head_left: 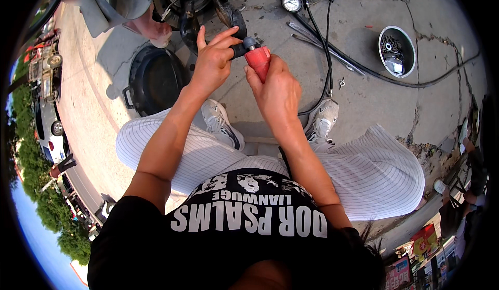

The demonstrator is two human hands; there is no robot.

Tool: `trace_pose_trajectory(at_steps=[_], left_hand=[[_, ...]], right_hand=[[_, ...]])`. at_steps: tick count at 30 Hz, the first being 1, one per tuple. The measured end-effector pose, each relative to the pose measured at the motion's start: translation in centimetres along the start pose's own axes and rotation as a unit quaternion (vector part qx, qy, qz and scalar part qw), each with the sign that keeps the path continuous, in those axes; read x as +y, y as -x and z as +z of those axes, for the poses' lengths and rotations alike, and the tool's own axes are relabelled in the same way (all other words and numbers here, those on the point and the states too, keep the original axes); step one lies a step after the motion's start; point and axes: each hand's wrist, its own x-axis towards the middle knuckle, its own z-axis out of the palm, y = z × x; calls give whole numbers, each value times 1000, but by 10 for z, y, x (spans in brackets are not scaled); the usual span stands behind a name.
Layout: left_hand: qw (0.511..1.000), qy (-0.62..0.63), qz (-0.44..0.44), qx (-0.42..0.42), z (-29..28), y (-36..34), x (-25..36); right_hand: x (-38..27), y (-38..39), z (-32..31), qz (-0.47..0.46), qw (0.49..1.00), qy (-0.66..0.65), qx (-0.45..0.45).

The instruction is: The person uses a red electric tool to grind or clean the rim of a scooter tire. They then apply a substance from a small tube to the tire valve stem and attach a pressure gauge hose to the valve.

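Plainly, the right hand (276, 86) is clamped around a red tool (259, 61), whose grey tip (250, 43) points away from the person. Just left of the red tool, the left hand (213, 62) has some fingers spread beside black rubber tubing (190, 27) (whether it pinches any, I cannot tell). Farther left sits a black basin (158, 77); well right of the tool, a metal bowl (408, 50) holding small parts.

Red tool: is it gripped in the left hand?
No, the right hand has its fingers wrapped around the red tool.
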Motion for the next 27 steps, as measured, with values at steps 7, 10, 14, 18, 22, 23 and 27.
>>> trace_pose_trajectory(at_steps=[7,10,14,18,22,23,27], left_hand=[[1000,-16,16,2,-1,-1,1],[999,-28,23,-1,-1,-1,1],[999,-40,30,-4,-5,-3,2],[999,-39,29,-3,-4,-2,1],[1000,-21,22,-1,-2,-1,0],[1000,-21,19,-4,-2,-1,-1],[1000,20,-22,-3,1,1,-5]], right_hand=[[1,-1,0,-3,1000,-10,-1],[1,-1,-1,3,1000,-9,-7],[4,-1,-2,11,1000,-11,-5],[2,1,-3,3,1000,-7,-7],[1,2,-3,-2,1000,-11,-5],[1,2,-2,-2,1000,-12,-4],[0,2,-3,1,1000,-16,-5]])
